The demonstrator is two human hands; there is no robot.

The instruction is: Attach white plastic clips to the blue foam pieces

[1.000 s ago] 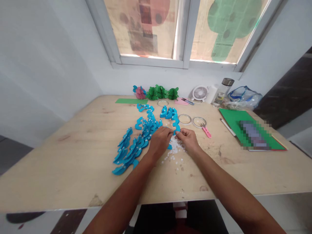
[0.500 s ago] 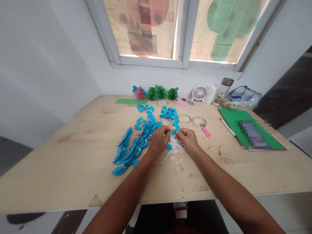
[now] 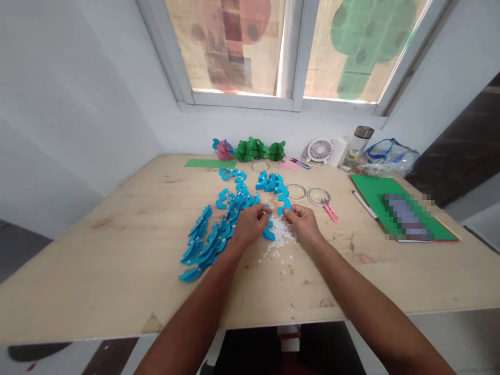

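My left hand (image 3: 249,225) and my right hand (image 3: 303,223) meet over the middle of the wooden table (image 3: 117,250), fingers pinched. The right hand pinches a blue curved paper piece (image 3: 284,204). The left hand's fingertips are closed beside another blue piece (image 3: 268,234); what they hold is too small to see. A heap of small white paper scraps (image 3: 279,239) lies between and below the hands. Several blue cut-outs (image 3: 213,234) lie fanned out to the left, and more blue pieces (image 3: 269,182) sit behind.
Tape rings (image 3: 296,191) and pink scissors (image 3: 330,209) lie right of the hands. Green paper sheets (image 3: 371,190) lie at the right. A small white fan (image 3: 319,150), a jar (image 3: 353,147), a plastic bag (image 3: 390,156) and green paper ornaments (image 3: 258,149) stand by the wall.
My left hand has drawn slightly back toward me and to the left, away from the right hand. The right hand stays nearly in place with its blue piece.
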